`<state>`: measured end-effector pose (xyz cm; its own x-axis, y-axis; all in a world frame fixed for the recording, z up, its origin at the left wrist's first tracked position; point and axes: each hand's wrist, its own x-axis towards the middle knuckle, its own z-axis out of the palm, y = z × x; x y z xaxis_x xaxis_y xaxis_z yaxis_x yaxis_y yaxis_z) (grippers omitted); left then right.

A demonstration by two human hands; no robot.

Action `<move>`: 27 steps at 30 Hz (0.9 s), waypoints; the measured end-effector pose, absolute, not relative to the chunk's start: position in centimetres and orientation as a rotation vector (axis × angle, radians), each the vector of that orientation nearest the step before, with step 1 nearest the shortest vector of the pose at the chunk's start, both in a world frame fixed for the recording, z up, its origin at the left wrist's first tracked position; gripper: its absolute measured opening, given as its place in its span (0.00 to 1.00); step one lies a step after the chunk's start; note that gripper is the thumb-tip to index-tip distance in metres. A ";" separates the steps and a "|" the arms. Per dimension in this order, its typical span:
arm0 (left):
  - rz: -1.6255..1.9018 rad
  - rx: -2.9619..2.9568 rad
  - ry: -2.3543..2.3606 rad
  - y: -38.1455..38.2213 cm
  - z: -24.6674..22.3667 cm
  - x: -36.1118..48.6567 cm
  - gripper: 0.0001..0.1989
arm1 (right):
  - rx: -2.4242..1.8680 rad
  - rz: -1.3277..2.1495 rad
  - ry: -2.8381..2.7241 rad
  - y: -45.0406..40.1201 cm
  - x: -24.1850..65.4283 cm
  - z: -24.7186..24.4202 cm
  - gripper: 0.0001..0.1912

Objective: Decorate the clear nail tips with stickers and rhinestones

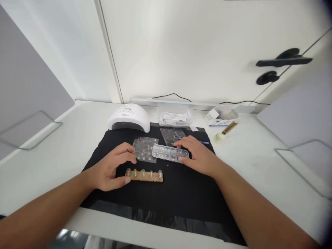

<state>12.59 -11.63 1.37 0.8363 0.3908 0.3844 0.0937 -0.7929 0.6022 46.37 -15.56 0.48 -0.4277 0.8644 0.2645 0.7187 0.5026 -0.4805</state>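
My left hand [114,167] is over the black mat, fingers curved and apart, its thumb tip at the left end of a wooden strip [147,176] that bears several clear nail tips. My right hand [194,154] has its thumb and fingers on the right end of a clear compartment case [168,153] with small decorations inside. Just beyond its fingers lies a blue tool [204,142], partly hidden by the hand. A sticker sheet [145,148] lies left of the case, and another sheet [167,136] is behind it.
A white nail lamp [129,117] stands at the back left of the black mat [181,197]. Behind the mat are a clear bin [174,117] with packets and a small box [221,117]. A brush-like item [227,131] lies at right.
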 end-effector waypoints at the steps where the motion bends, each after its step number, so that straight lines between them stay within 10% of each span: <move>1: 0.683 2.407 0.371 -11.5 1.3 12.5 0.15 | -1.318 0.394 -2.291 -15.6 46.4 0.4 0.18; 9: 0.714 2.392 0.503 -10.9 1.0 12.2 0.12 | -1.640 0.333 -2.401 -15.9 46.4 0.5 0.32; 27: 0.876 2.241 0.999 -8.1 0.0 11.1 0.05 | -1.499 0.294 -2.366 -15.9 45.0 0.5 0.14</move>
<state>11.10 -8.09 -0.04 0.5161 0.7852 0.3422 0.4414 -0.5862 0.6794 44.96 -15.90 0.46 -0.3959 0.9042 0.1603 0.8373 0.4271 -0.3413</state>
